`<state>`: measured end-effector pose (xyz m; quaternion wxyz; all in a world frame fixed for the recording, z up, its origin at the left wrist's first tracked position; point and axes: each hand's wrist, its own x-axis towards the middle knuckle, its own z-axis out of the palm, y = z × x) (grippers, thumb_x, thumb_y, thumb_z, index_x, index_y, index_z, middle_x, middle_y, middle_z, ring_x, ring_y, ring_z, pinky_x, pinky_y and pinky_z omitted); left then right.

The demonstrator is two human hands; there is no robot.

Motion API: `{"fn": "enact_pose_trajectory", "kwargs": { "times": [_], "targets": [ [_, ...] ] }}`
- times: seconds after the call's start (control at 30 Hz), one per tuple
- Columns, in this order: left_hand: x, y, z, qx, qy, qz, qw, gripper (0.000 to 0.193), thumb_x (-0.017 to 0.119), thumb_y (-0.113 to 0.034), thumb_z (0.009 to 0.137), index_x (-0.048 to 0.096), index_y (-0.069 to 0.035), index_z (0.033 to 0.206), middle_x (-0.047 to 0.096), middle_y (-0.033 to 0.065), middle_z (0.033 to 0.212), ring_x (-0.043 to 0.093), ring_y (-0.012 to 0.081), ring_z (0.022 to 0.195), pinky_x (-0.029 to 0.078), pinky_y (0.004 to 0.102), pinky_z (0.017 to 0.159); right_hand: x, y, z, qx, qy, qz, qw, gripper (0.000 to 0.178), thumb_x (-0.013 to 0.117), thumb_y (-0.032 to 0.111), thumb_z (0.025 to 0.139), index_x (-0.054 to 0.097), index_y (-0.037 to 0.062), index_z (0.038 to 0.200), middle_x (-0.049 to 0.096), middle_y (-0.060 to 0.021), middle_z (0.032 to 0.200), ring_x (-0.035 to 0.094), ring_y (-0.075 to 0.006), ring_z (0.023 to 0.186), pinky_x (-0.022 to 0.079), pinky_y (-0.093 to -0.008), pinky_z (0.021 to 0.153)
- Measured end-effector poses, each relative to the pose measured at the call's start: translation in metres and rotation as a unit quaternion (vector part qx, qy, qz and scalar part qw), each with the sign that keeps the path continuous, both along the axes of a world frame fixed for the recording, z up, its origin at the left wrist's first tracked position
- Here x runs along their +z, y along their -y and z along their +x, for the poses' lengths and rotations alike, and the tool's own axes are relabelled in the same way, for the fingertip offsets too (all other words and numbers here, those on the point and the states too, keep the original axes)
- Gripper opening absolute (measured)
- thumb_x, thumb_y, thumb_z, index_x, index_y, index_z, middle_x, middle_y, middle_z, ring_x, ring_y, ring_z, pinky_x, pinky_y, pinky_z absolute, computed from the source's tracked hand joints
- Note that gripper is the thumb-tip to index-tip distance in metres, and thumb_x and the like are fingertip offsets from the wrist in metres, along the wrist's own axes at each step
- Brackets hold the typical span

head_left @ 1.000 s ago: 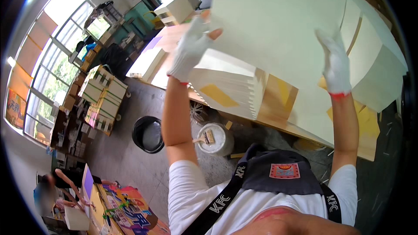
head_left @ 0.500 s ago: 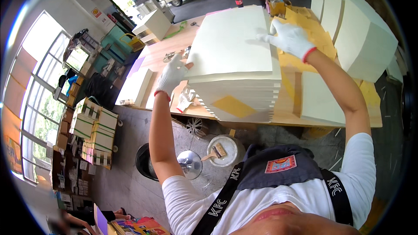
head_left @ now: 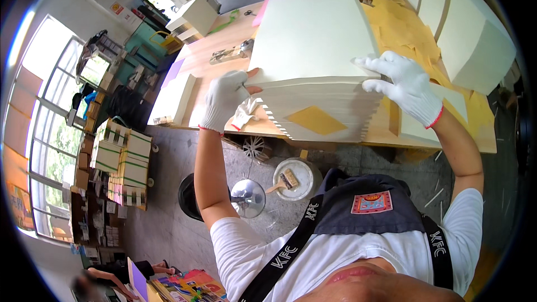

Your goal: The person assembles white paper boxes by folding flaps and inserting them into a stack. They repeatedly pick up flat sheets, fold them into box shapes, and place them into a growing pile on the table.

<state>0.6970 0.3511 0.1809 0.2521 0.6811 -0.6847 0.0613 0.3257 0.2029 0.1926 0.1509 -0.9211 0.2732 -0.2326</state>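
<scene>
A tall stack of white paper sheets (head_left: 313, 33) sits on the wooden table in front of me, in stepped layers with a yellow paper piece (head_left: 317, 119) on its near side. My left hand (head_left: 226, 98), in a white glove with bare thumb and fingertip, grips the near left corner of the top layer. At the near right corner my right hand (head_left: 405, 85), fully gloved in white, has its fingers over the top and its thumb against the near edge. A loose white glove (head_left: 245, 113) lies beside the stack, below my left hand.
Yellow paper sheets (head_left: 400, 25) and tall white paper stacks (head_left: 475, 39) stand at the right. A metal clamp-like tool (head_left: 232, 53) and scissors (head_left: 249, 13) lie left of the stack. Below the table edge are a white bucket (head_left: 302, 182) with a brush (head_left: 284, 181) and a metal disc (head_left: 248, 198).
Both hands have come nearer to me, from the sides of the stack to its near corners. The right hand has moved from the top right edge and closed on the near edge.
</scene>
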Motion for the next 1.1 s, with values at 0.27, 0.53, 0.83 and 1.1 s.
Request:
{"fn": "enact_pose_trajectory", "kwargs": {
  "times": [0.27, 0.53, 0.83, 1.1],
  "targets": [
    [-0.007, 0.000, 0.003, -0.038, -0.056, -0.029, 0.997, 0.037, 0.087, -0.010, 0.075, 0.052, 0.001, 0.074, 0.049, 0.0088, 0.068, 0.045, 0.0152, 0.062, 0.044, 0.0312, 0.059, -0.015, 0.001, -0.004, 0.049, 0.079, 0.011, 0.996, 0.041, 0.071, 0.015, 0.091, 0.067, 0.0144, 0.132, 0.060, -0.0095, 0.088, 0.063, -0.0223, 0.082, 0.048, -0.0336, 0.076],
    [0.000, -0.001, -0.001, -0.004, -0.051, 0.010, 0.999, 0.037, 0.087, -0.011, 0.077, 0.052, 0.001, 0.072, 0.049, 0.0096, 0.067, 0.040, 0.0167, 0.060, 0.041, 0.0308, 0.057, -0.037, 0.004, -0.001, 0.045, 0.117, -0.125, 0.984, 0.048, 0.073, -0.001, 0.082, 0.069, 0.0162, 0.127, 0.061, -0.0052, 0.088, 0.067, -0.0190, 0.085, 0.053, -0.0321, 0.073],
    [-0.002, -0.003, -0.001, -0.006, -0.045, 0.004, 0.999, 0.028, 0.086, -0.012, 0.077, 0.063, 0.003, 0.081, 0.052, 0.0099, 0.069, 0.043, 0.0159, 0.059, 0.042, 0.0295, 0.058, -0.043, 0.004, 0.000, 0.043, 0.134, -0.165, 0.976, 0.050, 0.078, 0.007, 0.079, 0.069, 0.0185, 0.127, 0.061, -0.0052, 0.090, 0.064, -0.0225, 0.080, 0.053, -0.0346, 0.068],
    [-0.013, -0.002, -0.002, 0.009, 0.042, -0.031, 0.999, 0.033, 0.082, -0.008, 0.080, 0.072, -0.002, 0.112, 0.059, 0.0102, 0.081, 0.053, 0.0135, 0.064, 0.046, 0.0282, 0.061, -0.063, 0.020, 0.008, 0.071, 0.168, -0.150, 0.972, 0.042, 0.074, 0.019, 0.087, 0.068, 0.0176, 0.129, 0.062, -0.0067, 0.091, 0.063, -0.0244, 0.080, 0.053, -0.0356, 0.071]
  ]
}}
